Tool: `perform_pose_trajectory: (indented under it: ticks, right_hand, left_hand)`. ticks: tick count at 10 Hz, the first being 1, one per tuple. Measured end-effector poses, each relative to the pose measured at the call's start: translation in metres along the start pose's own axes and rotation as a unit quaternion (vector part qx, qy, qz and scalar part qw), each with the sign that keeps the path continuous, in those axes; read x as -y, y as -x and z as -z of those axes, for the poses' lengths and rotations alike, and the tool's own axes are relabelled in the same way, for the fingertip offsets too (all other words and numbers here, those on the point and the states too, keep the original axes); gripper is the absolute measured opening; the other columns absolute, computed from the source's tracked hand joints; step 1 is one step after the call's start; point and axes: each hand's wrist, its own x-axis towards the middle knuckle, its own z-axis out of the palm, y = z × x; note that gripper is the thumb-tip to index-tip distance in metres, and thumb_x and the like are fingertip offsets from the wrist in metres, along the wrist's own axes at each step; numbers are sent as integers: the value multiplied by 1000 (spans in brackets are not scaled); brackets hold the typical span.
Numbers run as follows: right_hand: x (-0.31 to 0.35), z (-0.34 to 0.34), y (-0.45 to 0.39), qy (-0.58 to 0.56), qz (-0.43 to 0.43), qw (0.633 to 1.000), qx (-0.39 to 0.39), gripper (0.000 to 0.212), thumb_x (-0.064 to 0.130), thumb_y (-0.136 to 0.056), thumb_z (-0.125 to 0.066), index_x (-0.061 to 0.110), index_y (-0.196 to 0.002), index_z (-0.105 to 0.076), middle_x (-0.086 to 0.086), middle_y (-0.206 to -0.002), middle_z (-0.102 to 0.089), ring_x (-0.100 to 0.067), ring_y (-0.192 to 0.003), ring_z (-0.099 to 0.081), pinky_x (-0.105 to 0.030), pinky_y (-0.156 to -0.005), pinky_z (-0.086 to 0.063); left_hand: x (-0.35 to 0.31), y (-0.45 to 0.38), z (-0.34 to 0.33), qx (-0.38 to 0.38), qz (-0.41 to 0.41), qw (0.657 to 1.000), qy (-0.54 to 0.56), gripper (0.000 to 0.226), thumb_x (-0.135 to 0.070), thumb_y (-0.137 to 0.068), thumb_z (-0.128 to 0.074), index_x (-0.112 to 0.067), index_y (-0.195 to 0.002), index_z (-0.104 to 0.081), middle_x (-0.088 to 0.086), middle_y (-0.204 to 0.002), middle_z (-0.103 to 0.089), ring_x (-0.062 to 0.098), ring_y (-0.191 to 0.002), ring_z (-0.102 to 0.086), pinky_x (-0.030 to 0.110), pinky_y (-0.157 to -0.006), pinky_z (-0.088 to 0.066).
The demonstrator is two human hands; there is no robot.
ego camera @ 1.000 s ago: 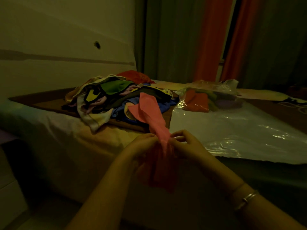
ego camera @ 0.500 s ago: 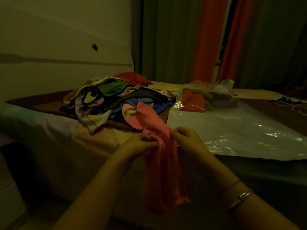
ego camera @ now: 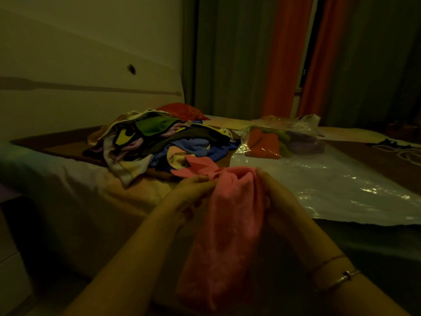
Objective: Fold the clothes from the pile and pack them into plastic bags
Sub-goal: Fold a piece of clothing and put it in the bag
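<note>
A pink garment [ego camera: 230, 215] hangs from both my hands in front of the bed edge. My left hand [ego camera: 193, 192] pinches its top edge on the left; one end trails back toward the pile. My right hand [ego camera: 276, 197] grips the top edge on the right. Behind them lies a mixed pile of clothes [ego camera: 159, 142] on the bed. A clear plastic bag [ego camera: 284, 137] holding folded orange, green and purple clothes sits to the right of the pile. A large flat plastic bag [ego camera: 337, 188] is spread on the bed below it.
The bed [ego camera: 68, 179] has a pale sheet hanging over its near edge. A white headboard panel [ego camera: 79, 83] stands at the left. Grey and orange curtains [ego camera: 284, 60] hang behind. A dark item [ego camera: 387, 142] lies at the far right. The room is dim.
My hands moved apart along the garment's top edge, spreading it wider. More of the pink cloth has come off the pile and now hangs lower between my arms.
</note>
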Motion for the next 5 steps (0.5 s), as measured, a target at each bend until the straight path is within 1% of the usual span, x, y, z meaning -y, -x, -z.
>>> perform_pose_trajectory:
  ticks: [1,2,3,4,5]
  right_hand:
    - [2,4,-2,13,31,997,-67,24,28,-97,-48,12,-89,-64,1,-73,-68,-10,-64,-65,-25,-59,-54]
    - [10,11,-1,19,36,985,-168,23,32,-96,-50,15,-91,-64,-4,-76,-64,-17,-71,-61,-29,-65,-50]
    - [18,22,1,44,80,967,-237,24,25,-97,-51,7,-98,-66,-12,-86,-61,-19,-71,-55,-23,-56,-48]
    - [30,30,10,48,125,953,-270,27,26,-97,-51,4,-97,-66,-18,-81,-60,-13,-64,-50,-24,-52,-45]
    - [40,35,21,-8,161,946,-281,27,33,-96,-52,16,-77,-60,-2,-67,-53,-12,-63,-48,-28,-59,-41]
  left_hand:
    - [-7,2,10,-67,-21,996,-51,17,-16,-82,-72,-9,-96,-69,9,-97,-68,22,-93,-61,32,-78,-49]
    - [-13,0,24,-95,-31,995,-6,13,-12,-92,-59,-7,-100,-67,8,-88,-66,19,-81,-60,28,-68,-47]
    - [-22,6,31,-111,-40,992,52,19,-14,-97,-48,-12,-106,-65,10,-97,-65,18,-82,-60,29,-64,-48]
    - [-32,9,45,-175,-56,976,119,28,-21,-98,-50,-13,-123,-58,11,-103,-65,20,-82,-61,33,-65,-50]
    - [-42,11,54,-222,-72,965,123,38,-29,-95,-56,-8,-126,-55,9,-116,-62,26,-96,-61,38,-78,-50]
